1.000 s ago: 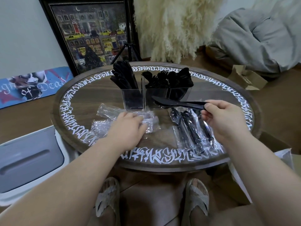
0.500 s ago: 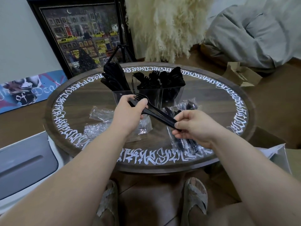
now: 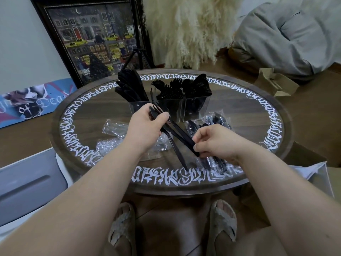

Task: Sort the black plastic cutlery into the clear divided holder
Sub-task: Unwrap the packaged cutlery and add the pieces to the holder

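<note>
- A small bundle of black cutlery pieces (image 3: 177, 133) is held above the round table (image 3: 88, 115), just short of its centre, slanting from 10 o'clock down to 5 o'clock.
- The upper ends of the bundle are gripped by the left hand (image 3: 145, 126), with the thumb curled over the top; fork tines can be made out beside the thumb.
- One handle end is pinched by the right hand (image 3: 212, 143) between thumb and curled fingers; a second piece (image 3: 178, 154) hangs loose below, its tip pointing toward 6 o'clock.
- The clear divided holder (image 3: 193, 108) stands on the table at 12 o'clock from the hands, with three compartments in view.
- Knives (image 3: 129, 85) are seen leaning in the left compartment, forks (image 3: 169, 87) in the middle one, and spoons (image 3: 197, 85) in the right one.
- Wrapped cutlery packs (image 3: 214, 121) lie on the table at 3 o'clock from the bundle, partly beneath the right hand.
- Crumpled clear wrappers (image 3: 114, 126) lie at 9 o'clock, beneath the left forearm.
- A framed picture (image 3: 96, 37) is propped against the wall at 11 o'clock beyond the table.
</note>
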Available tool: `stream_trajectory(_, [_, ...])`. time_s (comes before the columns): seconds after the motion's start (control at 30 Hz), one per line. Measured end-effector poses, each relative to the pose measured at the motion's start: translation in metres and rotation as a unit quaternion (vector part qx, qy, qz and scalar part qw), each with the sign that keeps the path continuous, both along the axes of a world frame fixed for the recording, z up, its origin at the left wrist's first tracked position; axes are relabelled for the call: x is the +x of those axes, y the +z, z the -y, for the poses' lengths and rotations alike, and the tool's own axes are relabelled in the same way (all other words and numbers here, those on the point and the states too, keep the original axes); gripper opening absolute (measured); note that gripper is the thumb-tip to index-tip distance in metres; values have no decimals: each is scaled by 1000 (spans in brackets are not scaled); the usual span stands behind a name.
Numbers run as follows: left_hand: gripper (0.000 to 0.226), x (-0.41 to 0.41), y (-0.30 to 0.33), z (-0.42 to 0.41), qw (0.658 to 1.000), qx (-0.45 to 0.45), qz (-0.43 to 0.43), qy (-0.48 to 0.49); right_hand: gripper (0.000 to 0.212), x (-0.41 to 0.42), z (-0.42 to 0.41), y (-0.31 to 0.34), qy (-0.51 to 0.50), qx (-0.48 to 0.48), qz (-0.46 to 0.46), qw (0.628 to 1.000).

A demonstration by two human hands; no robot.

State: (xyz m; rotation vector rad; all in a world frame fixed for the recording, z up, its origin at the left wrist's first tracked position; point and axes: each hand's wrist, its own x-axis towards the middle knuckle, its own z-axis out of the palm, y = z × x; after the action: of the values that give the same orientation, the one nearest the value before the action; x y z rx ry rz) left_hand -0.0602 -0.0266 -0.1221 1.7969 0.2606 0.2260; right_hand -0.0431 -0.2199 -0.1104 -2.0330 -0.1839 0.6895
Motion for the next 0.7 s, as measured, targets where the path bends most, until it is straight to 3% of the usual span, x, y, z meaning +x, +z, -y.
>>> stream_trajectory(0.1, [9,-3,3,4,998,54,30,-16,14,0,-11,5,-26,-11,128,991])
stream_trajectory(0.17, [6,-6,5,9,995,85,45,-30,21,0,-22,10,-66,53,200,976])
stream_trajectory(0.23, [5,-8,6,13,991,112,58,-48,23,-1,-33,15,-82,108,233,963])
stream_trajectory(0.33, [5,-9,6,15,987,133,65,-59,16,-1,-44,13,-57,85,288,952])
stream_trajectory(0.5, [15,-12,7,14,993,93,61,-43,18,4,-47,11,-97,95,284,949])
stream_trajectory(0.7, [19,-13,9,8,985,148,71,-61,16,5,-43,8,-91,88,275,953])
